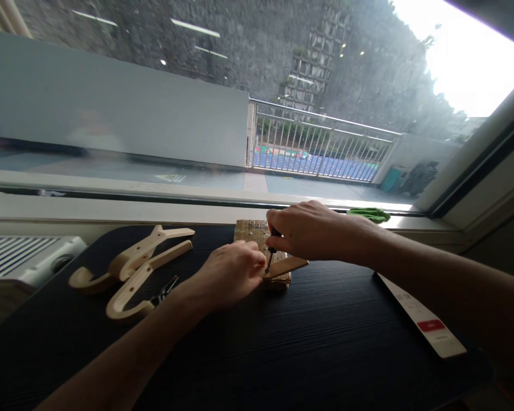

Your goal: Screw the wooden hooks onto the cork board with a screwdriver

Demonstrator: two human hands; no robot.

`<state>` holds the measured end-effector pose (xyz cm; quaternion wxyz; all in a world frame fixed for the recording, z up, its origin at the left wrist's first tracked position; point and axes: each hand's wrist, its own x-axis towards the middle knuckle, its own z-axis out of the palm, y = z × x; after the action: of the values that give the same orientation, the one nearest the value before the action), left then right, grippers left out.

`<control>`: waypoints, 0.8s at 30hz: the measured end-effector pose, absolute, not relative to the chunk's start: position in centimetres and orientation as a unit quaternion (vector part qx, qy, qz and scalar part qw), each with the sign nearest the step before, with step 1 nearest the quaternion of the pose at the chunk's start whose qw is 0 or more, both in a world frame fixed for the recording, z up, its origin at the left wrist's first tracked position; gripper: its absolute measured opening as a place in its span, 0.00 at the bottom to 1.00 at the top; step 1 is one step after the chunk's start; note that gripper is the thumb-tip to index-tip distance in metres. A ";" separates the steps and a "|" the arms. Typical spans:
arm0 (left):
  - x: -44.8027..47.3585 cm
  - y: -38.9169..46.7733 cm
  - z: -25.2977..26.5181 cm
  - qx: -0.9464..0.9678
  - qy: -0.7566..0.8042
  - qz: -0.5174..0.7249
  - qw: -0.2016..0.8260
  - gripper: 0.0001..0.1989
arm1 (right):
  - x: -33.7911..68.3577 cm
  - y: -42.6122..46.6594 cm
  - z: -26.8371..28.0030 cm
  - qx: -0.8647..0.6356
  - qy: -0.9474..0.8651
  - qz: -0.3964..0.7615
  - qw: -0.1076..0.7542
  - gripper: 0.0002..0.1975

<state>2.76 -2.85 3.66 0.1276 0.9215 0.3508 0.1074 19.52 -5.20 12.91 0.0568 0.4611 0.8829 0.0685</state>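
Closest to me it's just bare black tabletop (316,348), with a flat white box (430,325) with a red patch over on the right, partly hidden behind the right forearm. On the left there's a bit of dark metal hardware (168,288), too small for me to say exactly what, right beside a pale curved wooden hook (130,291). A second wooden hook (139,251) lies just past it, the two of them close together.

Middle of the table is where the action is. The left hand (237,268) has its fingers curled down on the left end of a wooden strip (290,266), which sits across the near part of a rough brownish block (250,230), right end poking out past the block's edge. The right hand (306,229) has a closed grip on a screwdriver (270,260), shaft tilted a little, tip down on the strip right by the left fingertips. Can't tell if there's a screw under it.

My read: this is the turning or boring step, so the next move calls for firm downward pressure, a straighter shaft, and those left fingers clear of the tip.

Further off, a green cloth (370,214) on the windowsill, then a metal railing (325,142) outside.
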 end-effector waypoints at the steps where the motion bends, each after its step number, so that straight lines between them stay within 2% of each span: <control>1: 2.1 -2.6 4.0 0.915 0.339 0.099 0.193 0.16 | 19.6 -5.2 12.8 0.462 0.882 0.069 0.053 0.12; 3: 0.6 -2.0 4.6 0.896 0.348 0.053 0.271 0.31 | 19.6 -5.3 12.7 0.467 0.880 0.069 0.049 0.13; 5: -0.5 -1.2 4.8 0.884 0.382 0.019 0.269 0.35 | 19.5 -5.3 12.7 0.476 0.875 0.070 0.048 0.14; 10: -1.4 0.0 4.3 0.893 0.363 0.021 0.266 0.28 | 19.0 -5.3 12.8 0.488 0.868 0.065 0.063 0.15; 16: -1.7 0.0 4.6 0.887 0.360 -0.001 0.288 0.30 | 19.1 -5.3 12.8 0.484 0.870 0.071 0.064 0.15; 18: -1.7 0.1 4.5 0.889 0.351 0.003 0.294 0.26 | 19.0 -5.3 12.9 0.486 0.868 0.069 0.071 0.15; 22: -1.7 0.1 4.2 0.895 0.324 0.016 0.307 0.03 | 18.7 -5.4 13.1 0.484 0.869 0.071 0.079 0.14; 24: -1.6 0.1 4.2 0.895 0.320 0.019 0.310 0.03 | 18.6 -5.3 13.1 0.481 0.870 0.072 0.080 0.14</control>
<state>-1.60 0.08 4.17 0.3105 0.8949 0.3199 0.0187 18.59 -5.31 13.08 0.0800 0.4808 0.8702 0.0718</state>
